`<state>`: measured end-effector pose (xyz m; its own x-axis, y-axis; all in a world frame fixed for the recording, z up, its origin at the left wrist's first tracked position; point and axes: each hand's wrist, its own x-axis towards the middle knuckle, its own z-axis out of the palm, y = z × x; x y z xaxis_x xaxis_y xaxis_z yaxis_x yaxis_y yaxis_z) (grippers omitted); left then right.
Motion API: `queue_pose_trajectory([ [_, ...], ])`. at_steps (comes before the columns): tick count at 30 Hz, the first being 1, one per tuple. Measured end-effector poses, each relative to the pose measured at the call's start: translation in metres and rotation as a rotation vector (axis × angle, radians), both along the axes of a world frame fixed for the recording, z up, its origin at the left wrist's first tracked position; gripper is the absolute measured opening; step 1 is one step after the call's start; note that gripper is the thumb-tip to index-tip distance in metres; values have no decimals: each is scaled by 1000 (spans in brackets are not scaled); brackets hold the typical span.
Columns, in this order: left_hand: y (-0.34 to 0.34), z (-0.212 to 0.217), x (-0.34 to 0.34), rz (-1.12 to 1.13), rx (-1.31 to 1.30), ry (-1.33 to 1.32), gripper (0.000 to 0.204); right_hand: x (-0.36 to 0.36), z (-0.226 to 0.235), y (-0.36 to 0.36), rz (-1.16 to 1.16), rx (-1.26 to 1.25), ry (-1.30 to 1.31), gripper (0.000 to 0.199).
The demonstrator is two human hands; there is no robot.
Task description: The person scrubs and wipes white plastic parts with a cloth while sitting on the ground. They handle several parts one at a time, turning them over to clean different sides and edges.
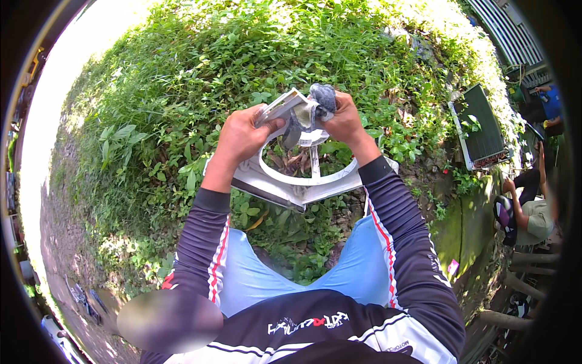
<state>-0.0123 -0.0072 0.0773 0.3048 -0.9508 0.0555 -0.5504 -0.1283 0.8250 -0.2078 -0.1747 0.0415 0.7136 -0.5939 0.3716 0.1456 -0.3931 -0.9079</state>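
Note:
My left hand (241, 134) is closed on the edge of a pale grey plastic piece (284, 107), its thumb along the near side. In my right hand (347, 123) is a bunched dark grey cloth (322, 94), pressed against that piece's right end; part of it hangs below. Under both hands lies a larger white plastic frame (327, 188) with a big round opening and a spoke across it, tilted over the plants in front of my knees. My wrists hide parts of it, and whether the smaller piece joins it I cannot tell.
Leafy weeds and grass (182, 79) cover the ground ahead. A finned radiator-like coil panel (484, 124) leans at the right. Beyond it, a person (535, 212) sits at the far right, with another person in blue (551, 106) farther back. Stony soil lies between my feet.

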Motion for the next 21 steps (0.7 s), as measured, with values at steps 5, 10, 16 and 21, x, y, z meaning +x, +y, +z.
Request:
queue_pose_trajectory([
  [5, -5, -31, -7, -155, -47, 0, 26, 6, -3, 0, -57, -167, 38, 14],
  [10, -7, -51, -4, -68, -87, 19, 30, -8, -31, -24, -302, -399, 356, 29],
  [16, -6, -56, 0, -39, 43, 294, 40, -2, -32, -8, -426, 117, 594, 37],
  [21, -10, -54, -3, -59, 37, 299, 45, 24, -21, 44, -365, -149, 290, 40],
])
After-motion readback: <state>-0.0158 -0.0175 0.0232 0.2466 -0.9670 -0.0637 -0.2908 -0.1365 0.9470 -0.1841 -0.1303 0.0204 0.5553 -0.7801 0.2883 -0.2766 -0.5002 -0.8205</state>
